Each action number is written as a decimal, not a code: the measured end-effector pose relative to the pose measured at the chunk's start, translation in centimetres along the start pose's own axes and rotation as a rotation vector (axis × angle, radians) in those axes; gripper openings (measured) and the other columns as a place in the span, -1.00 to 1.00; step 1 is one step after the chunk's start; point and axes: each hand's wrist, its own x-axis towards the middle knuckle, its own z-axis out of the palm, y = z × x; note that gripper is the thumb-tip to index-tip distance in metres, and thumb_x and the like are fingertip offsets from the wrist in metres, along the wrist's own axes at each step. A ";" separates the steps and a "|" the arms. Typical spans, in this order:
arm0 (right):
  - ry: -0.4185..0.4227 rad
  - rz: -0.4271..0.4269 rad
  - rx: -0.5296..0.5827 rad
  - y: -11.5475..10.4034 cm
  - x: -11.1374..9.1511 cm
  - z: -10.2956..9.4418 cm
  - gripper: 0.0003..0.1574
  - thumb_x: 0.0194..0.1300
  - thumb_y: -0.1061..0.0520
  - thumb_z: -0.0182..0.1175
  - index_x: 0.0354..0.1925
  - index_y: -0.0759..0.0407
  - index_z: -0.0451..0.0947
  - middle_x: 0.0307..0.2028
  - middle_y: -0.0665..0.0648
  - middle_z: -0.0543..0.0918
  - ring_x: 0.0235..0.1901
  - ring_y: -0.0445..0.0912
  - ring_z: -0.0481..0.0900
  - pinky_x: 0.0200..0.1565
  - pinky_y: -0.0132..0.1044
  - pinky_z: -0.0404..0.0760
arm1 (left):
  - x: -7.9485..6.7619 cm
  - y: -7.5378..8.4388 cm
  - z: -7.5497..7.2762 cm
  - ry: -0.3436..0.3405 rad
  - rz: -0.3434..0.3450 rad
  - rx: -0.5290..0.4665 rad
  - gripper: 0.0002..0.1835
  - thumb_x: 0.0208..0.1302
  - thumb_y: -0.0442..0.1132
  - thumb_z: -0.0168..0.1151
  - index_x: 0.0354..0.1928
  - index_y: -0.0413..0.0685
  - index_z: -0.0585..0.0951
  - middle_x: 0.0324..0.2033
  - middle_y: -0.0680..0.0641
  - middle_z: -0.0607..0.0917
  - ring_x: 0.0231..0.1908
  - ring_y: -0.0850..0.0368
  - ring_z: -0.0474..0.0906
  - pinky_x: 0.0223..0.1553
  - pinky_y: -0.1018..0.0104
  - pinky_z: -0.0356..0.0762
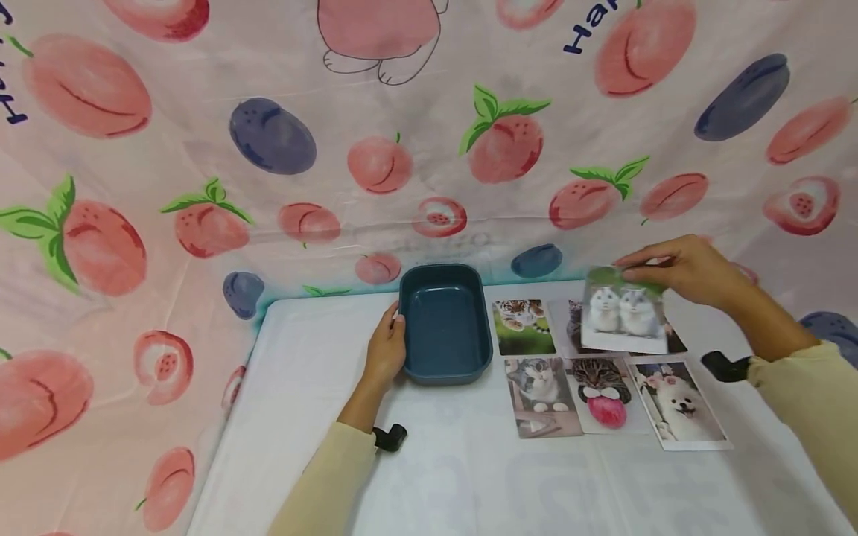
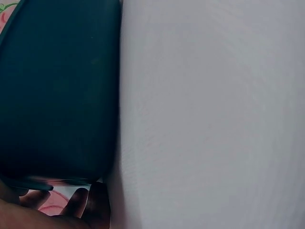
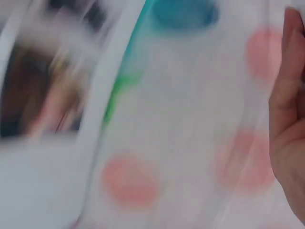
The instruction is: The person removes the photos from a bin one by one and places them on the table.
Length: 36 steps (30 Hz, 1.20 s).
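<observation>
My right hand (image 1: 693, 272) pinches the top edge of a photo card (image 1: 623, 313) showing two white hamsters. The card hangs over the back row of photo cards and partly covers two of them. At the left side of a deep blue rectangular dish (image 1: 445, 324), my left hand (image 1: 385, 348) grips the wall, thumb near the rim. In the left wrist view, curled fingers (image 2: 97, 202) lie against the end of the dish. The right wrist view is blurred; part of the right hand (image 3: 288, 119) shows at its edge, with the card out of sight there.
Right of the dish lie two rows of photo cards: a tiger cub card (image 1: 524, 327) at the back, and in front a grey-and-white cat card (image 1: 543, 398), a tabby card (image 1: 605, 398) and a white dog card (image 1: 685, 402). A fruit-print cloth (image 1: 402, 97) hangs behind the white table (image 1: 429, 461).
</observation>
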 end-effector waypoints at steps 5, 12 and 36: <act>-0.090 0.177 -0.143 7.9 -3.1 -3.4 -0.62 0.32 -0.04 0.40 -0.01 0.16 0.78 -0.05 0.21 0.76 -0.27 -0.54 0.43 -0.31 -0.45 0.53 | 0.1 -0.2 -0.2 0.008 0.003 0.011 -0.46 0.65 0.03 -0.15 0.58 0.18 0.24 0.36 -0.23 0.52 0.37 -0.17 0.40 0.44 -0.19 0.25; -0.181 0.340 -0.161 16.6 -7.1 -3.1 -0.52 0.40 -0.03 0.33 -0.01 0.39 0.72 -0.06 0.50 0.71 -0.20 0.12 0.69 -0.25 0.08 0.67 | 0.1 -0.5 -0.5 0.008 -0.004 0.008 -0.46 0.65 0.04 -0.15 0.57 0.22 0.25 0.36 -0.22 0.51 0.37 -0.17 0.40 0.43 -0.20 0.26; -0.015 0.469 -0.269 21.8 -9.3 1.2 -0.60 0.39 0.07 0.32 -0.06 0.43 0.68 0.05 0.63 0.54 -0.02 0.47 0.41 -0.06 0.42 0.37 | -0.5 0.3 1.2 0.008 0.001 0.005 -0.47 0.65 0.04 -0.14 0.56 0.21 0.27 0.29 -0.20 0.57 0.28 -0.16 0.47 0.40 -0.18 0.31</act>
